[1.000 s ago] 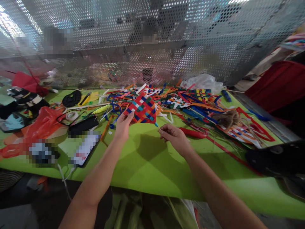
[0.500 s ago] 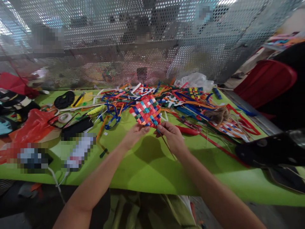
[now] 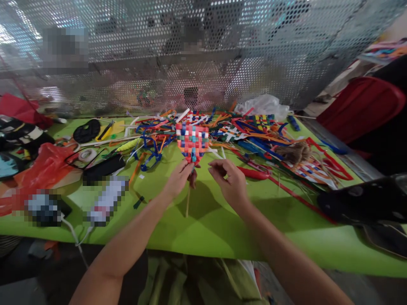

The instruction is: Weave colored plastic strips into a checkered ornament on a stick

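Observation:
A small hand fan (image 3: 193, 142), woven from red, blue, white and orange strips on a thin stick handle, stands upright in front of me. My left hand (image 3: 178, 178) is closed around the base of the weave. Below its fingers the pale stick (image 3: 187, 203) points down. To the right, apart from the fan, my right hand (image 3: 230, 182) hovers with curled fingers and thumb close together. Whether anything small sits in that pinch is hidden. Red-handled scissors or pliers (image 3: 254, 173) lie just beyond the right hand.
Colourful strips and woven pieces (image 3: 231, 133) heap along the back of the green table (image 3: 203, 237). On the left are a tape roll (image 3: 85, 155), a black case (image 3: 104, 168) and a red plastic bag (image 3: 47, 169). Brown twine (image 3: 294, 152) lies right. A perforated metal screen (image 3: 216, 84) stands behind.
My right hand has come off the fan's handle and moved slightly right. The fan has turned from a diamond slant to upright in my left hand, its stick now pointing nearly straight down.

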A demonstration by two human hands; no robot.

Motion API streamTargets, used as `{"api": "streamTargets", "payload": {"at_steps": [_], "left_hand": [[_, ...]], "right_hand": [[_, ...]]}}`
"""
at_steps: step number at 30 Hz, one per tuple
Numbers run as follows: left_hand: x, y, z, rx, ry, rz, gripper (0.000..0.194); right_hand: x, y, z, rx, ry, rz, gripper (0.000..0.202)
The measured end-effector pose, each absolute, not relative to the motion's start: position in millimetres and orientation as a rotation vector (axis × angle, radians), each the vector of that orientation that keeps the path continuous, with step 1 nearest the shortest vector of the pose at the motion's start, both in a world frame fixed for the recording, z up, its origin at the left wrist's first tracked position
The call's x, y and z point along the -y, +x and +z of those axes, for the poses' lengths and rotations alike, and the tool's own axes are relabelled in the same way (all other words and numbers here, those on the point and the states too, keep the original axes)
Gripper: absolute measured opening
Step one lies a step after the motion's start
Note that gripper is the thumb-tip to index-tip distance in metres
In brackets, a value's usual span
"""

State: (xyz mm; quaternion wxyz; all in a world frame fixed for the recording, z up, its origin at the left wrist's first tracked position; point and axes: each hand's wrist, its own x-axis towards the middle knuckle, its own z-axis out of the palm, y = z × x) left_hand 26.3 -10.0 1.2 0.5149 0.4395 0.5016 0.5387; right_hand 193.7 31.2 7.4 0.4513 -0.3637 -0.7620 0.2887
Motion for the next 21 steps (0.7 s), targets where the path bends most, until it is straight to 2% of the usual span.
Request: {"api": "streamTargets", "payload": {"at_steps": [4, 10, 21], "left_hand": [[12.2, 32.2, -1.4, -1.275, 1.255, 1.150, 0.030], [14.7, 33.2, -7.3, -1.324, 1.516, 1.026, 0.032], [15.4, 34.6, -4.3, -1.406, 1.529, 0.974, 0.028]], "right_hand": [[-32.4, 194.2, 8.8, 1.856, -0.838, 0.698, 0.019], [-34.7, 195.2, 9.3, 1.839, -0.878, 0.657, 0.003], [-32.2, 194.9, 6.4, 2.010, -0.892, 0.618, 0.013]]}}
